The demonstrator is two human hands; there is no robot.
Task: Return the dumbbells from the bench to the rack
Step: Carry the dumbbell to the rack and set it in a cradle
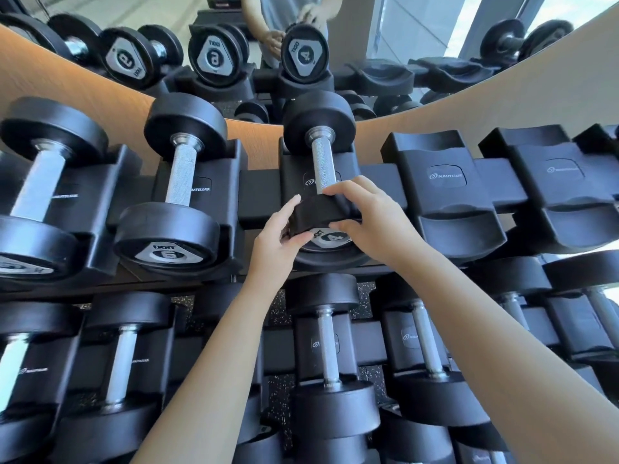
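Note:
A black dumbbell marked 4 point(324, 162) lies in a cradle on the top shelf of the rack point(258, 192), its silver handle pointing away from me. Both my hands hold its near head. My left hand point(279, 236) grips the head's left side, thumb under the face plate. My right hand point(365, 219) wraps over the head's top and right side. The far head rests against the back of the cradle.
Left of it sit a dumbbell marked 6 point(177, 195) and a larger one point(40, 195). Two bare cradles point(449, 192) point(562, 182) lie to the right. A lower shelf holds several dumbbells point(330, 360). A mirror point(301, 48) behind the rack reflects it all.

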